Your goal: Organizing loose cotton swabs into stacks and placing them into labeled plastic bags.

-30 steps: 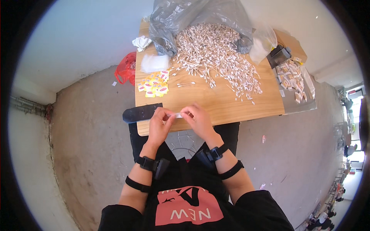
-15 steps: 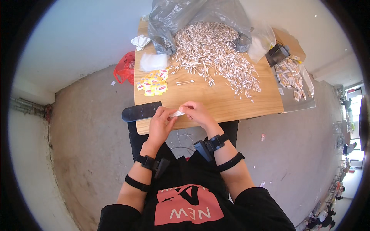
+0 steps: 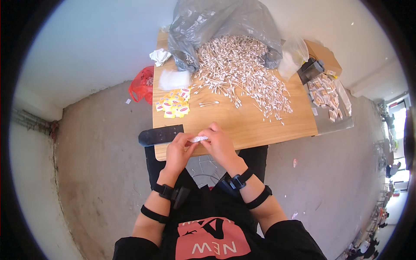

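A small bundle of cotton swabs, white tips together, is held between my two hands over the table's near edge. My left hand grips its left end between thumb and fingers. At the other end, the fingers of my right hand are closed on it. Beyond my hands, a couple of loose cotton swabs lie on the wooden table. A large heap of cotton swabs spills toward me from a grey plastic bag.
Yellow-and-white cards and clear plastic sleeves lie at the table's left. A dark flat board juts past the left edge. Right of the table are packed swab bundles, a cardboard box and a dark container.
The view has tilted, so the table sits lower in the picture. My right hand has turned a little, with its fingers now around the bundle's right end.
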Action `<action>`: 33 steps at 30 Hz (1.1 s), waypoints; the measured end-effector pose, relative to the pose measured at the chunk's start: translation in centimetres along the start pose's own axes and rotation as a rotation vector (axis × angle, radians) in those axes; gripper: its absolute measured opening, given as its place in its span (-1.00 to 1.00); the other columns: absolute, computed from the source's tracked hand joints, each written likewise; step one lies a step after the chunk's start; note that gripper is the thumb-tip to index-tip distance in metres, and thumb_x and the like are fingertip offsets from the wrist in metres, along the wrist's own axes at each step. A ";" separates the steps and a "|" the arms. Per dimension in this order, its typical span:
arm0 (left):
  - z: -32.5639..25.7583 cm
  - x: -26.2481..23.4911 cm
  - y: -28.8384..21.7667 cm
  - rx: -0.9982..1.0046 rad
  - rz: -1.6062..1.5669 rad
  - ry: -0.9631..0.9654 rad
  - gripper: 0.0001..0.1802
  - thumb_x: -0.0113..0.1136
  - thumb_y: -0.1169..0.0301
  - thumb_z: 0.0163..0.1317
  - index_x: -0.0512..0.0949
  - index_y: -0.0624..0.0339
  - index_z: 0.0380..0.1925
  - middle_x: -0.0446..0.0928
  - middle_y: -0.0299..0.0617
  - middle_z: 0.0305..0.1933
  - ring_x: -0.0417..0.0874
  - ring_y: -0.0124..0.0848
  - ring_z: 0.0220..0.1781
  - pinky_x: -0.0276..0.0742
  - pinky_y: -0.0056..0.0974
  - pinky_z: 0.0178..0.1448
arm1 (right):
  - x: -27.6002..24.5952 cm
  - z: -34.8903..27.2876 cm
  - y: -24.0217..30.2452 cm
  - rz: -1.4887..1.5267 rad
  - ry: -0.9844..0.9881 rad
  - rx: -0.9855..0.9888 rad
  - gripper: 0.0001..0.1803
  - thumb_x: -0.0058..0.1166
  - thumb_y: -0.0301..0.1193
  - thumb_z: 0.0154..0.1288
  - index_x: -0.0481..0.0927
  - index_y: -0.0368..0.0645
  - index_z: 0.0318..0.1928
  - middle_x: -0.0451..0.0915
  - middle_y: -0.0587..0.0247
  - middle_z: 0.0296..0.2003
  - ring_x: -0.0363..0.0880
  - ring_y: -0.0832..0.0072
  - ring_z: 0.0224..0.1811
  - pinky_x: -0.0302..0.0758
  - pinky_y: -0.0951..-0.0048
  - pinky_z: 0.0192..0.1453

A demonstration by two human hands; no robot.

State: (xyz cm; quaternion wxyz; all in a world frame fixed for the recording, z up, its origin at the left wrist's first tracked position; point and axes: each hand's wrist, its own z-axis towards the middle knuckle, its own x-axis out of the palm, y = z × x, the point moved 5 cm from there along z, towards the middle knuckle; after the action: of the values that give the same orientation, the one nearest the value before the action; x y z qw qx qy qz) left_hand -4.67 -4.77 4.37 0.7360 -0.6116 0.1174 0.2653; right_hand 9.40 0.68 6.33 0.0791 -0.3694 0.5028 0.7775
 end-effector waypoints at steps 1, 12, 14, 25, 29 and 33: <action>0.0 -0.2 0.1 0.000 0.002 -0.003 -0.79 0.30 0.45 0.13 0.60 0.21 -0.21 0.51 -0.06 -0.29 0.62 -0.17 -0.36 0.51 -0.21 -0.30 | 0.0 0.1 0.2 -0.012 0.010 -0.001 -0.82 0.20 -0.53 0.09 0.59 -0.10 -0.25 0.45 0.16 -0.26 0.54 0.16 -0.26 0.49 0.23 -0.25; 0.6 -1.5 0.3 -0.017 0.000 -0.125 -0.50 0.35 0.46 0.09 0.51 0.19 0.08 0.48 -0.14 0.01 0.55 -0.34 -0.09 0.49 -0.26 -0.02 | -0.4 1.0 -4.2 0.282 -0.026 0.126 -0.74 0.26 -0.42 0.14 0.58 -0.13 -0.13 0.51 0.30 -0.26 0.57 0.40 -0.26 0.48 0.35 -0.25; 0.4 -2.2 -0.4 -0.057 0.017 -0.141 -0.43 0.38 0.44 0.07 0.46 0.18 0.13 0.50 -0.21 -0.02 0.51 -0.40 -0.05 0.44 -0.30 -0.07 | 0.4 -0.8 -6.2 0.925 0.108 0.611 -0.68 0.22 -0.39 0.25 0.54 -0.10 0.01 0.56 0.40 -0.25 0.54 0.60 -0.25 0.45 0.52 -0.23; 0.7 -4.0 -11.8 0.333 -0.088 -0.242 -0.62 0.54 0.40 -0.16 0.63 0.16 -0.28 0.46 -0.25 -0.39 0.46 -0.38 -0.34 0.38 -0.35 -0.26 | 1.3 -2.4 0.6 1.552 0.328 0.336 -0.63 0.25 -0.47 0.22 0.56 -0.19 0.05 0.62 0.32 -0.04 0.58 0.54 0.01 0.51 0.45 0.12; 0.5 -4.1 -12.0 0.328 -0.072 -0.261 -0.62 0.54 0.40 -0.16 0.66 0.15 -0.27 0.45 -0.26 -0.40 0.47 -0.38 -0.35 0.39 -0.35 -0.29 | 1.0 -2.4 0.6 1.469 0.341 0.312 -0.63 0.25 -0.46 0.22 0.56 -0.17 0.04 0.62 0.33 -0.04 0.57 0.57 -0.01 0.51 0.48 0.10; 0.5 -4.1 -12.1 0.276 -0.079 -0.197 -0.65 0.53 0.40 -0.16 0.69 0.15 -0.29 0.42 -0.25 -0.43 0.46 -0.36 -0.39 0.37 -0.33 -0.33 | 1.0 -2.7 0.4 1.347 0.336 0.293 -0.65 0.24 -0.46 0.24 0.55 -0.16 0.04 0.61 0.34 -0.06 0.56 0.59 -0.01 0.52 0.49 0.10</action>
State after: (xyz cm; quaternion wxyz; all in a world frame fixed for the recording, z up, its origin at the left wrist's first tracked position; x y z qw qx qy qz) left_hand -1.69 -6.65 16.68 0.8308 -0.4801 0.0558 0.2761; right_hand 9.83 -2.01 5.33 -0.4486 -0.0786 0.7268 0.5142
